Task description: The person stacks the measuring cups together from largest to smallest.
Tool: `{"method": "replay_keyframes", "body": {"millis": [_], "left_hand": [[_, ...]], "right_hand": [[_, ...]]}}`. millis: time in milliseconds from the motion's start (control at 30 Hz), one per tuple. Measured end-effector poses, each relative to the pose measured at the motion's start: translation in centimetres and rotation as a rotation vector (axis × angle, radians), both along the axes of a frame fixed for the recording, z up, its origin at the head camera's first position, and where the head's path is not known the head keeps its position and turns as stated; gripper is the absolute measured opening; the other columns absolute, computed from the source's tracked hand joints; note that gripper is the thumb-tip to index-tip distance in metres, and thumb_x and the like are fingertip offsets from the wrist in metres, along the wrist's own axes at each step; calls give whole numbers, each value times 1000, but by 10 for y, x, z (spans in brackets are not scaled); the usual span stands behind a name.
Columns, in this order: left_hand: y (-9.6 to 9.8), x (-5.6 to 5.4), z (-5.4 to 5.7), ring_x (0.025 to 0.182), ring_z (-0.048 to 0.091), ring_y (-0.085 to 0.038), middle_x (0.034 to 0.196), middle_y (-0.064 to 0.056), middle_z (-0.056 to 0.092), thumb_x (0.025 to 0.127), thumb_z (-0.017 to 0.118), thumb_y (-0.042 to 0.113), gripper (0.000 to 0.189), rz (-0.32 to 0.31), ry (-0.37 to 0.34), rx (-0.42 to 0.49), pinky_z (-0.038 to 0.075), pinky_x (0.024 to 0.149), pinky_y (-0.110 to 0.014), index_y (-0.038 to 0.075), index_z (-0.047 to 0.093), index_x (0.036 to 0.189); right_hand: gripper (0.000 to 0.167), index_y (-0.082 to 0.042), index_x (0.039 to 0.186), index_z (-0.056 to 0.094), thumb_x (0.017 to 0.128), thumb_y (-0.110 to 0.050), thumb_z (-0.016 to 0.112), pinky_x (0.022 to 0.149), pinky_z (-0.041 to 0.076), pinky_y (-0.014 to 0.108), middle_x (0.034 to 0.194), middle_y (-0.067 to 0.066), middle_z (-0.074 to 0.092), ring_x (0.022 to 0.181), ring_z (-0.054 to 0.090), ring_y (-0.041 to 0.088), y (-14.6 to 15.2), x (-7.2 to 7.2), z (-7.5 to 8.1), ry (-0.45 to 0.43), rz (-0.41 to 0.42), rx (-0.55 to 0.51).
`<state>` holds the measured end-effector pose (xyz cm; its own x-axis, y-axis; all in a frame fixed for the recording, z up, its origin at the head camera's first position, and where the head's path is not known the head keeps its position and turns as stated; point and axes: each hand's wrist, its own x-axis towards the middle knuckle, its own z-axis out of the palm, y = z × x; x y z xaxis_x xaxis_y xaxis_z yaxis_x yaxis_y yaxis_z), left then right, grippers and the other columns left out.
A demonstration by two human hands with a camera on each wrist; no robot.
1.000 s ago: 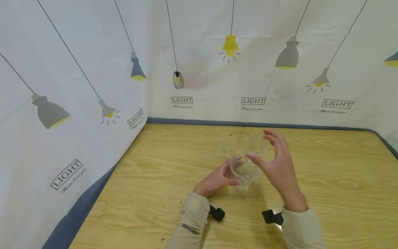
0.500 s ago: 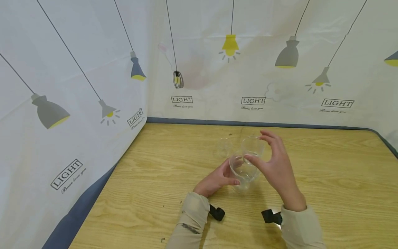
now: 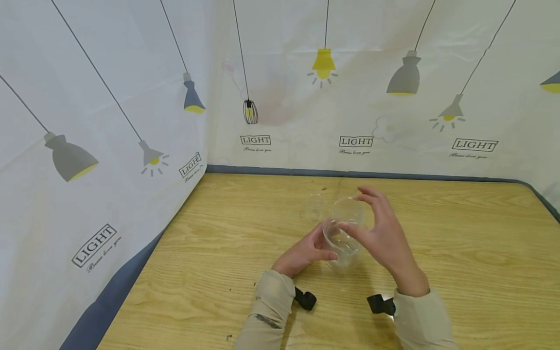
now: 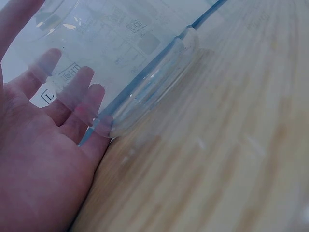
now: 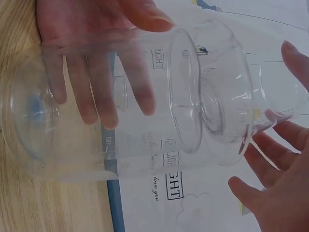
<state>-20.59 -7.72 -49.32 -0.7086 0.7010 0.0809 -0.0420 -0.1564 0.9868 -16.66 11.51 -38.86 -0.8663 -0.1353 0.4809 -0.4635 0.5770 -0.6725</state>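
In the head view my left hand (image 3: pixel 304 253) curls round a large clear glass beaker (image 3: pixel 343 260) standing on the table. Printed graduations show on its wall in the right wrist view. Just above its mouth, my right hand (image 3: pixel 387 238) grips a smaller clear beaker (image 3: pixel 348 210) between thumb and fingers. The smaller beaker's lower end overlaps the large one's rim. In the right wrist view several glass edges overlap near the rim (image 5: pixel 186 92), so I cannot tell whether another beaker is nested there. The left wrist view shows left fingers (image 4: pixel 79 87) against the glass.
Another small clear glass vessel (image 3: pixel 316 206) stands on the wooden table (image 3: pixel 236 233) just behind the left hand. A white curtain (image 3: pixel 297 112) printed with lamps rises at the back and left. Black camera mounts (image 3: pixel 305 299) sit at both wrists.
My right hand has moved left and slightly down with the smaller beaker, which now overlaps the large beaker's mouth more. The left hand and the large beaker have stayed put.
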Motion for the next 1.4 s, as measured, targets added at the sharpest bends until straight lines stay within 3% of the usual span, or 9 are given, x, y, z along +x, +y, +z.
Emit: {"method": "replay_keyframes", "body": {"millis": [233,467,767,1133,1400], "left_hand": [[0,0,1,129,27,-19,142,7,27,81,65,10,79,-5,5,6,36,94,-32,35,18,140],[-1,9,20,132,21,-25,143,8,25,83,61,4,81,-28,7,9,35,95,-32,31,13,143],[-2,10,21,130,24,-13,146,0,19,84,61,4,78,-12,22,-12,31,98,-30,34,16,141],[-2,10,21,127,31,-12,146,-6,20,84,59,1,79,-23,15,2,33,97,-30,33,16,141],[-2,10,20,126,33,-14,145,-1,23,84,60,4,75,-27,8,16,36,94,-32,31,19,140]], "right_hand": [[62,-7,120,49,73,-41,70,93,29,53,138,2,34,127,29,25,0,0,-1,-19,1,33],[66,-4,121,49,72,-44,70,92,31,53,138,2,33,126,29,25,-1,-1,-3,-39,-5,59],[65,-6,121,48,73,-46,68,92,31,52,138,3,33,126,30,26,0,-2,-5,-61,9,74],[67,-5,121,47,74,-48,67,92,30,52,139,2,31,127,28,26,0,-3,-6,-95,33,93],[68,-3,121,47,75,-49,65,91,31,53,140,5,31,127,28,28,1,-3,-7,-117,46,117]]}}
